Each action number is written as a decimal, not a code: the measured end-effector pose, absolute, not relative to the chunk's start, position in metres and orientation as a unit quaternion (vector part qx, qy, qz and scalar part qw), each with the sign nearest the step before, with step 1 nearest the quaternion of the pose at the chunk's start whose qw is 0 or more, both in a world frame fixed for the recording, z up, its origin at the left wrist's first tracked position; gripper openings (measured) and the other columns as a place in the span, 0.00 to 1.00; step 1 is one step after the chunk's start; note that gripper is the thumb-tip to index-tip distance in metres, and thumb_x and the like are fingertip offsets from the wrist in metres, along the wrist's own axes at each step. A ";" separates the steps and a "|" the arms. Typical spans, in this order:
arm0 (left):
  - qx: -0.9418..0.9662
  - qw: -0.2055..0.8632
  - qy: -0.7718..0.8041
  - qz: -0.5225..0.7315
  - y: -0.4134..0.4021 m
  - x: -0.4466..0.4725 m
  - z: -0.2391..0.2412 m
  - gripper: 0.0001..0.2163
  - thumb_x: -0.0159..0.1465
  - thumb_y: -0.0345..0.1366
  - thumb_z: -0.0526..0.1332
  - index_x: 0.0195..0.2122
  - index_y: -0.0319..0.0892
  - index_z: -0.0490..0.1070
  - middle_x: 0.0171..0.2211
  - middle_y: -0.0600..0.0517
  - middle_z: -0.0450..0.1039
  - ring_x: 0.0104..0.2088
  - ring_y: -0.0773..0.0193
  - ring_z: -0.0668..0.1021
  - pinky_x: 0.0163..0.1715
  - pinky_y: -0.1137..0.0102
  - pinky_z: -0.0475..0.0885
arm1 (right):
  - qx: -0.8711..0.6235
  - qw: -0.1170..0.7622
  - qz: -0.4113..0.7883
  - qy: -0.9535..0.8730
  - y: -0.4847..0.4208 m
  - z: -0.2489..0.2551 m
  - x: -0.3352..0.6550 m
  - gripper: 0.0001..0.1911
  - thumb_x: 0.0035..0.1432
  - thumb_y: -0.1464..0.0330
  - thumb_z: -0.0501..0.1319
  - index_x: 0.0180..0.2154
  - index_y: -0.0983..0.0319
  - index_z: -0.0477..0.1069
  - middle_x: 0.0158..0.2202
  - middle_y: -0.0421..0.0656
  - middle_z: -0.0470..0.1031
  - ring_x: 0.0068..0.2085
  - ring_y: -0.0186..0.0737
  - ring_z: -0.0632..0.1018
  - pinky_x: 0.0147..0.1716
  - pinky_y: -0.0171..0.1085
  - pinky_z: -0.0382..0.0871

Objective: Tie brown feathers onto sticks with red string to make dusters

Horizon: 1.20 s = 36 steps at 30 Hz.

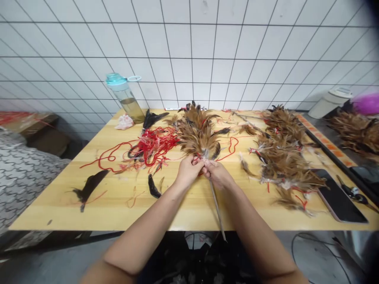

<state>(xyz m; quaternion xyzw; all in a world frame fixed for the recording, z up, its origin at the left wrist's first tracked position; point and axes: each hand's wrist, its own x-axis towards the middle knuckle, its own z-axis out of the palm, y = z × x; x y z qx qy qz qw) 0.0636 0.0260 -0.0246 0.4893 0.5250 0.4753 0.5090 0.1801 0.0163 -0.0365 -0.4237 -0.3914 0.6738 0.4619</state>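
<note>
Far left of the fan-shaped bunch of brown feathers (197,136) you are holding, a single black feather (89,186) is lying on the pale yellow wooden table (118,213). Behind and left of the bunch, a clear plastic water bottle with a teal lid (126,96) is standing by the tiled wall. Just left of the bunch, a loose tangle of red string (154,146) is sprawling over the tabletop.

Your left hand (188,171) is gripping the base of the bunch, fingers curled tight and pinching the quills where red string is showing. The bunch itself is resting on the table just beyond your knuckles.

Your right hand (217,173) is touching the left one, fingers closed round the same base. From there a thin grey-brown stick (217,211) is running back toward you past the table edge.

The work is looking partly done. One head of feathers is sitting at the stick's tip, while the shaft below is bare. Right of the bunch, heaps of loose brown feathers (284,154) are lying unused, and a flat black phone (337,199) is lying beyond them.
</note>
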 end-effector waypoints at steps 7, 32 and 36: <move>0.575 0.477 0.471 0.470 0.025 0.057 -0.023 0.09 0.58 0.39 0.60 0.25 0.40 0.68 0.23 0.55 0.66 0.26 0.69 0.67 0.29 0.73 0.61 | -0.401 0.494 0.691 -0.342 0.016 -0.029 0.187 0.23 0.40 0.54 0.69 0.29 0.62 0.64 0.18 0.31 0.58 0.18 0.24 0.54 0.19 0.30 0.41; 0.456 0.651 0.347 0.497 0.035 0.024 -0.014 0.08 0.54 0.39 0.66 0.26 0.39 0.76 0.32 0.48 0.75 0.34 0.65 0.72 0.36 0.72 0.63 | -0.397 0.473 0.746 -0.247 0.031 -0.018 0.214 0.06 0.54 0.70 0.60 0.28 0.62 0.63 0.17 0.29 0.48 0.18 0.25 0.48 0.20 0.28 0.44; 0.519 0.592 0.350 0.508 0.034 0.021 -0.008 0.10 0.56 0.39 0.64 0.22 0.39 0.72 0.28 0.50 0.70 0.36 0.63 0.72 0.41 0.71 0.64 | -0.410 0.495 0.725 -0.248 0.034 -0.024 0.219 0.08 0.52 0.67 0.63 0.28 0.63 0.64 0.17 0.29 0.50 0.17 0.24 0.49 0.19 0.28 0.44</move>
